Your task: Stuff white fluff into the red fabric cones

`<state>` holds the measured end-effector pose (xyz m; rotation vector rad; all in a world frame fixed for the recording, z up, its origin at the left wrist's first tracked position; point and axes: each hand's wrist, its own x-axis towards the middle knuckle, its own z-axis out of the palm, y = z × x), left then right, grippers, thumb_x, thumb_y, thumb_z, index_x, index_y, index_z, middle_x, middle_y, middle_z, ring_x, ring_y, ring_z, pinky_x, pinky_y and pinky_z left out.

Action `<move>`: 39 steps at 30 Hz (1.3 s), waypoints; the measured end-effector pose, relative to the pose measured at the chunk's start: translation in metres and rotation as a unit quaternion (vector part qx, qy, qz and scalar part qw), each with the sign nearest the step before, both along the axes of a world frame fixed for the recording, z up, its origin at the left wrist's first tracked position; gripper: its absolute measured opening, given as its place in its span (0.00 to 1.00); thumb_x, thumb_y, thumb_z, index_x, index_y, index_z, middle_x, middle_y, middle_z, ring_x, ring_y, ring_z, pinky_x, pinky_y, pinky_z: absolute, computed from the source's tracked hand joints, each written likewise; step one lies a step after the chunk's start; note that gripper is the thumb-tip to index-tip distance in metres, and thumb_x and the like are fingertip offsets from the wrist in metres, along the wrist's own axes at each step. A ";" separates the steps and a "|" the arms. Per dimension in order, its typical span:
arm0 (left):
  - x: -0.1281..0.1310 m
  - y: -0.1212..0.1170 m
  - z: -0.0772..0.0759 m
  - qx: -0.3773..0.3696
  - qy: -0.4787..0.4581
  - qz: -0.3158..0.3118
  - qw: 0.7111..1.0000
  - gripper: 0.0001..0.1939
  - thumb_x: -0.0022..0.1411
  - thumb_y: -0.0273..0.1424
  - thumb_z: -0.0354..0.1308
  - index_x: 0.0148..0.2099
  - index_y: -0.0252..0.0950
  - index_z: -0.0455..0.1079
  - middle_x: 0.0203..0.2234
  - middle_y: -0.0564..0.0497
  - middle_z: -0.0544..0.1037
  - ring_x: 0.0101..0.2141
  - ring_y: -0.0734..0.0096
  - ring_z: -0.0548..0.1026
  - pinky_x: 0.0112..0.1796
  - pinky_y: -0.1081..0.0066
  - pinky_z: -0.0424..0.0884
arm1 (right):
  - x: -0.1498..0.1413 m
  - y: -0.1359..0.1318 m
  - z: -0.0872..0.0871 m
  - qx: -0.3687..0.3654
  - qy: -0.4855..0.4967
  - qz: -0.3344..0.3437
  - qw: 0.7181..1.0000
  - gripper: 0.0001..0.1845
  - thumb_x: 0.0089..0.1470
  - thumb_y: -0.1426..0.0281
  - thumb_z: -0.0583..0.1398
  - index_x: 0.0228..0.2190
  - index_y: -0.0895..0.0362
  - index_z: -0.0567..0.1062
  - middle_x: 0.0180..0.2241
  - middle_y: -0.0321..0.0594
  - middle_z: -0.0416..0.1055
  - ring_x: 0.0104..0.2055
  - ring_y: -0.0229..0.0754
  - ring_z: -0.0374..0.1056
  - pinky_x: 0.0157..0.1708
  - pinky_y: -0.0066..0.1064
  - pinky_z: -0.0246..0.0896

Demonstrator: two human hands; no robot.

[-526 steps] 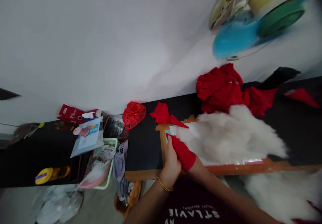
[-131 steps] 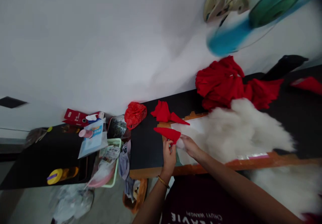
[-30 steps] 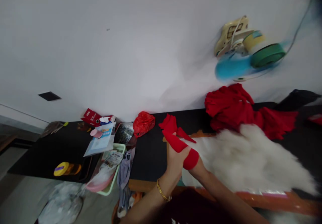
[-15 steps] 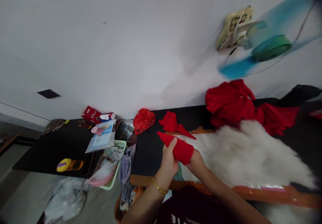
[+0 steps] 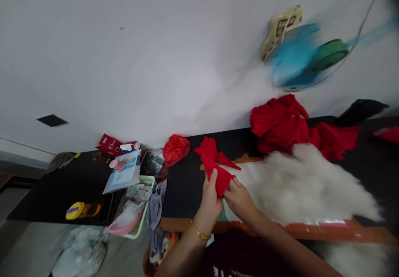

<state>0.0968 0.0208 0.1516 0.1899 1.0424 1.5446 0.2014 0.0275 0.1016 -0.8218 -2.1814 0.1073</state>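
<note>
My left hand [image 5: 210,194] is closed around a small pointed red cloth piece [image 5: 222,180], its thumb lying on top. At the wide end of that piece, my right hand [image 5: 240,199] has its fingers bent over the open edge; the fingertips are partly hidden by the cloth. Just beyond the hands, more red cloth pieces [image 5: 208,145] lie on the black tabletop. A large heap of white fluffy stuffing [image 5: 299,185] lies to the right of my right hand, on a pale sheet.
A red cloth heap [image 5: 280,121] sits behind the stuffing. A blue fan [image 5: 296,57] turns on the wall above. Leftward are a red plastic bag [image 5: 176,150], a pale green basket [image 5: 151,181] and a yellow-lidded jar [image 5: 76,210]. The table's brown front edge [image 5: 174,224] runs before me.
My right hand, which was inside the red cloth piece, has drawn back to its open edge. The piece now looks flatter. My left hand still holds it. The view has shifted slightly.
</note>
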 end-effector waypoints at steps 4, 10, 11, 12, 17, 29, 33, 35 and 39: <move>0.008 -0.003 -0.003 0.014 0.048 0.009 0.999 0.29 0.55 0.38 0.69 0.58 0.37 0.69 0.48 0.42 0.80 0.46 0.60 0.79 0.52 0.61 0.71 | 0.000 -0.002 -0.012 -0.029 0.002 -0.069 0.997 0.16 0.60 0.79 0.51 0.40 0.59 0.79 0.37 0.50 0.71 0.40 0.49 0.64 0.38 0.40 0.72; 0.006 -0.011 -0.008 0.020 0.033 -0.002 0.999 0.31 0.55 0.38 0.69 0.59 0.40 0.68 0.54 0.42 0.78 0.53 0.57 0.76 0.57 0.60 0.68 | 0.011 -0.009 -0.011 -0.085 0.032 0.000 0.996 0.18 0.59 0.80 0.51 0.45 0.58 0.76 0.43 0.49 0.75 0.46 0.50 0.68 0.45 0.42 0.72; 0.005 -0.013 -0.008 0.022 0.030 -0.020 0.999 0.31 0.55 0.38 0.69 0.59 0.39 0.69 0.54 0.42 0.78 0.53 0.56 0.76 0.57 0.59 0.67 | 0.012 -0.010 -0.011 -0.084 0.025 0.023 0.996 0.17 0.59 0.80 0.51 0.44 0.58 0.77 0.42 0.48 0.76 0.47 0.50 0.69 0.46 0.42 0.72; 0.004 -0.014 -0.007 0.024 0.029 -0.041 0.998 0.30 0.55 0.38 0.70 0.59 0.39 0.69 0.53 0.41 0.78 0.53 0.55 0.76 0.58 0.58 0.67 | 0.013 -0.010 -0.012 -0.087 0.014 0.042 0.995 0.17 0.59 0.80 0.51 0.42 0.58 0.77 0.41 0.47 0.77 0.46 0.49 0.70 0.46 0.41 0.72; 0.000 -0.023 -0.003 -0.003 0.035 -0.123 0.992 0.22 0.54 0.40 0.69 0.48 0.32 0.77 0.45 0.36 0.82 0.51 0.48 0.78 0.58 0.53 0.66 | 0.017 -0.006 -0.024 -0.088 -0.033 0.114 0.989 0.18 0.58 0.80 0.52 0.41 0.58 0.79 0.41 0.46 0.80 0.46 0.47 0.73 0.47 0.40 0.72; -0.009 -0.026 -0.016 -0.026 0.034 -0.001 0.999 0.22 0.55 0.40 0.69 0.50 0.37 0.74 0.44 0.45 0.81 0.46 0.60 0.79 0.52 0.61 0.71 | 0.011 -0.022 -0.006 -0.084 -0.011 0.038 0.996 0.16 0.59 0.81 0.51 0.39 0.56 0.76 0.43 0.47 0.74 0.40 0.46 0.69 0.36 0.36 0.72; -0.014 -0.028 -0.013 -0.020 0.057 -0.083 0.995 0.29 0.55 0.38 0.70 0.57 0.37 0.71 0.48 0.42 0.80 0.50 0.57 0.78 0.56 0.59 0.69 | 0.018 -0.021 -0.006 -0.109 -0.038 0.107 0.988 0.16 0.56 0.82 0.51 0.35 0.55 0.76 0.35 0.42 0.77 0.37 0.43 0.71 0.38 0.33 0.70; -0.013 -0.029 -0.015 -0.013 0.083 -0.091 0.992 0.32 0.54 0.37 0.70 0.60 0.38 0.69 0.50 0.42 0.79 0.53 0.56 0.76 0.58 0.58 0.66 | 0.017 -0.021 -0.011 -0.133 -0.091 0.090 0.983 0.16 0.54 0.82 0.52 0.33 0.56 0.76 0.32 0.42 0.78 0.34 0.43 0.72 0.35 0.32 0.68; -0.007 -0.032 -0.023 -0.025 0.145 -0.076 0.986 0.28 0.56 0.39 0.68 0.58 0.37 0.71 0.54 0.41 0.77 0.57 0.54 0.73 0.61 0.58 0.61 | 0.007 -0.029 -0.022 -0.182 -0.185 0.024 0.965 0.14 0.51 0.83 0.54 0.29 0.58 0.76 0.25 0.43 0.77 0.26 0.44 0.72 0.29 0.32 0.64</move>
